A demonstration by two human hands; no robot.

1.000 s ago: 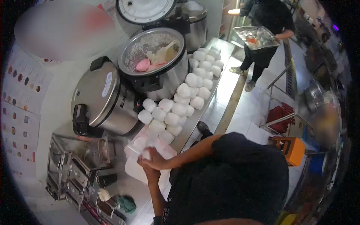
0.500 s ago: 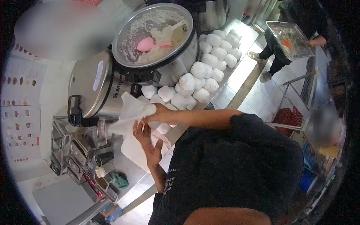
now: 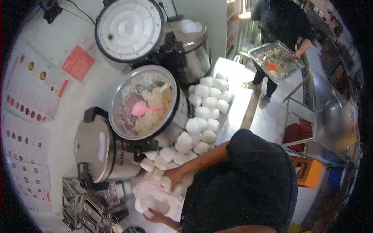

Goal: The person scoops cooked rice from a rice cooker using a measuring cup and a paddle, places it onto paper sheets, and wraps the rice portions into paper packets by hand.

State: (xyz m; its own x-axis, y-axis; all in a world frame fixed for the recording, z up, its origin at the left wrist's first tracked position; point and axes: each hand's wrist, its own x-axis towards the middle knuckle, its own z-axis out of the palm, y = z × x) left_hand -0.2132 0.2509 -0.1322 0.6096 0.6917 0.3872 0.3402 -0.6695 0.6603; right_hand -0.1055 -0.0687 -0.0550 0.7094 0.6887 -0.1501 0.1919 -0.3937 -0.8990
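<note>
My right hand (image 3: 176,177) is low at the near end of the rows of white bagged rice portions (image 3: 181,158), fingers curled around a white bagged portion (image 3: 166,183) and partly hidden. My left hand (image 3: 156,216) is nearer my body, its fingers closed at the edge of a thin white plastic bag (image 3: 153,204). Under and beside the bag is pale pink and white sheeting (image 3: 149,186). Just beyond the portions stands an open rice cooker (image 3: 175,116), with cooked rice (image 3: 153,97) and a pink spoon (image 3: 145,108) in it.
A closed cooker (image 3: 93,149) stands at the left, another (image 3: 192,48) behind. The open lid (image 3: 130,29) is raised. Metal racks (image 3: 91,207) are at lower left. Across the aisle, a co-worker (image 3: 281,23) holds a clear tray of food (image 3: 276,62). An orange box (image 3: 305,171) is at right.
My hands have separated: the right lowered the white bundle among the other portions, the left moved down to the plastic bag. The view has shifted, showing more of the cookers and wall.
</note>
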